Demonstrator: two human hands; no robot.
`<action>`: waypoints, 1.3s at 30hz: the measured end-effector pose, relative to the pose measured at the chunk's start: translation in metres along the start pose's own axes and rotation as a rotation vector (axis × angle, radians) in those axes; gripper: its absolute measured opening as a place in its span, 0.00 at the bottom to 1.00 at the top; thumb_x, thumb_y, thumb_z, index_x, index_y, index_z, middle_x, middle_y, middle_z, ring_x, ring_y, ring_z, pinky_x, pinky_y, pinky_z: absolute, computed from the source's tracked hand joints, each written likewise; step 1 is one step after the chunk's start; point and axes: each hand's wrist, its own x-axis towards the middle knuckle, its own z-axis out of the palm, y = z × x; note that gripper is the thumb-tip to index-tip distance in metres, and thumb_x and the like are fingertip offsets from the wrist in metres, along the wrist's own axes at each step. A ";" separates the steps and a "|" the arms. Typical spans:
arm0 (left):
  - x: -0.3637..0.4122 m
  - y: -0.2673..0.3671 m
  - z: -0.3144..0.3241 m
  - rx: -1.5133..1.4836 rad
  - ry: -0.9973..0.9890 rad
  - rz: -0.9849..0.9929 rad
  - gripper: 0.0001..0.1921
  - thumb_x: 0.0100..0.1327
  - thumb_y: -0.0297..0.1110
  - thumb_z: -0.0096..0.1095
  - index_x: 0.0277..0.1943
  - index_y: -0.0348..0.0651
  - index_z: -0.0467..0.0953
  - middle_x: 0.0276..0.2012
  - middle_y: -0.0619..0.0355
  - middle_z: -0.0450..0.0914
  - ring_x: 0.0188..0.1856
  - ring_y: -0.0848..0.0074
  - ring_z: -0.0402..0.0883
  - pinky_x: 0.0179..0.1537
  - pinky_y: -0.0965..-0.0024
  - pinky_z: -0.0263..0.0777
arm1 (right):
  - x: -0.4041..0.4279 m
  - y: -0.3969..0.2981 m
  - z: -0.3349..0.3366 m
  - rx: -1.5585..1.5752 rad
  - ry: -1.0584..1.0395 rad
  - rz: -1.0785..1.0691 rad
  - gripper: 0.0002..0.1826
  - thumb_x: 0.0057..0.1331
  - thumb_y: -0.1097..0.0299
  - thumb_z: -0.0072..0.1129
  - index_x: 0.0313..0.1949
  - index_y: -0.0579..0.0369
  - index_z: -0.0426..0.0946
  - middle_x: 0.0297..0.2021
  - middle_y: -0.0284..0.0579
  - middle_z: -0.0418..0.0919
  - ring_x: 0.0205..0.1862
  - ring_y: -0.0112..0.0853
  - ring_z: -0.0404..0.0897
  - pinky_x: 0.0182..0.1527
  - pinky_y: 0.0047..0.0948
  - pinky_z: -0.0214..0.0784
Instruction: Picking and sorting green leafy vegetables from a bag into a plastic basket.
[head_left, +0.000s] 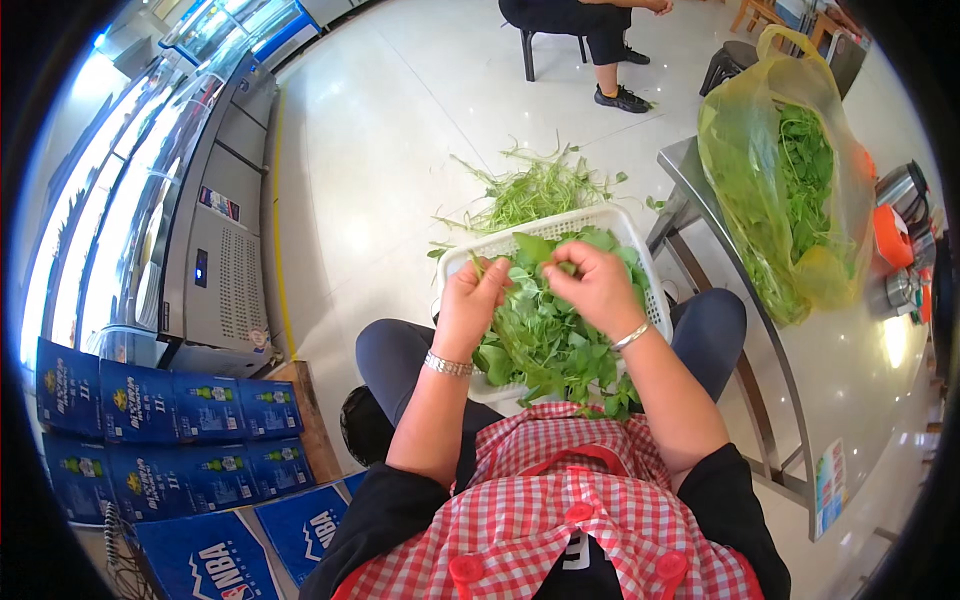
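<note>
A white perforated plastic basket rests on my lap, heaped with leafy greens. Above the heap, my left hand pinches a thin green stem between thumb and fingers. My right hand, a short way to the right, grips a leafy sprig with its fingertips; a broad leaf sticks out toward the left hand. The fingers hide part of what each hand holds. Some greens spill over the basket's near edge onto my red checked apron.
Loose stems lie piled on the tiled floor beyond the basket. At right, a yellow plastic bag of greens stands on a metal-edged table. Blue cartons and a refrigerated display cabinet line the left. A person sits on a stool ahead.
</note>
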 end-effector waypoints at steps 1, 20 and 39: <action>0.001 0.001 0.001 -0.148 0.038 -0.026 0.12 0.67 0.39 0.57 0.30 0.42 0.73 0.22 0.66 0.72 0.22 0.88 0.64 0.24 0.82 0.57 | 0.002 0.000 -0.005 -0.031 0.063 0.060 0.06 0.62 0.71 0.59 0.37 0.59 0.78 0.28 0.34 0.80 0.28 0.16 0.77 0.31 0.16 0.68; 0.014 -0.012 -0.008 -1.311 -0.334 -0.257 0.19 0.71 0.49 0.43 0.24 0.53 0.62 0.17 0.72 0.56 0.23 0.82 0.56 0.30 0.74 0.54 | -0.004 0.062 0.022 0.286 -0.416 0.029 0.16 0.65 0.58 0.57 0.43 0.59 0.78 0.35 0.36 0.81 0.36 0.21 0.76 0.42 0.23 0.69; 0.011 -0.020 -0.003 -1.257 -0.438 -0.341 0.17 0.70 0.47 0.48 0.25 0.52 0.65 0.14 0.73 0.53 0.18 0.87 0.54 0.25 0.80 0.54 | 0.007 0.017 0.005 -0.440 0.181 -0.608 0.16 0.60 0.67 0.55 0.49 0.48 0.74 0.45 0.40 0.77 0.45 0.39 0.76 0.48 0.36 0.68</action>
